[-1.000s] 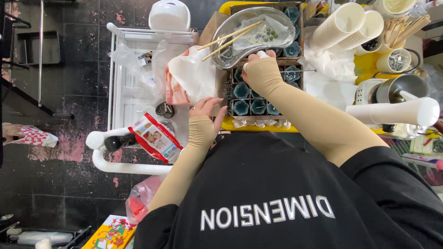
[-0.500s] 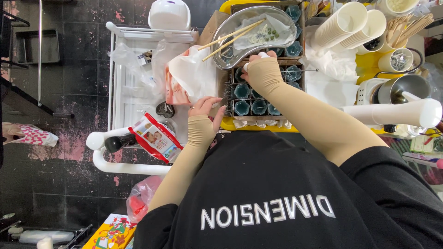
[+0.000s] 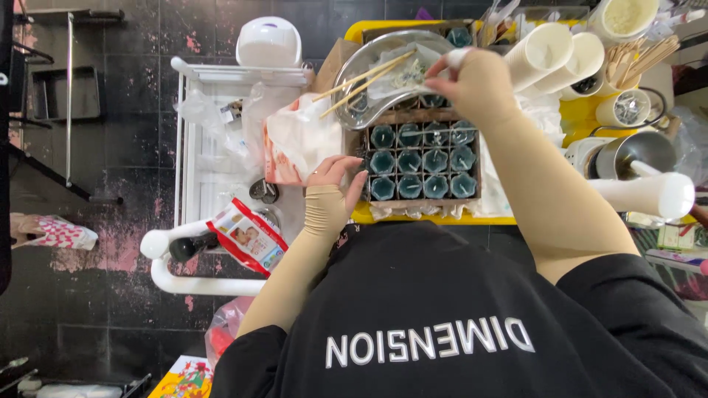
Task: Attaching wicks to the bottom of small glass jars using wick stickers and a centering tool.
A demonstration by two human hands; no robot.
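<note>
A small white piece is being pinched by the right hand (image 3: 476, 81) over the kidney-shaped metal tray (image 3: 354, 63) at the yellow bench's (image 3: 435, 216) far edge. The left hand (image 3: 335, 184), fingers spread, is being rested against the divided brown box of teal cups (image 3: 420, 162) at the near edge.

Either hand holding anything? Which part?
Right hand pinches a small white piece by its end, over the metal tray. Left hand holds nothing; its fingers rest at the left edge of the box.
</note>
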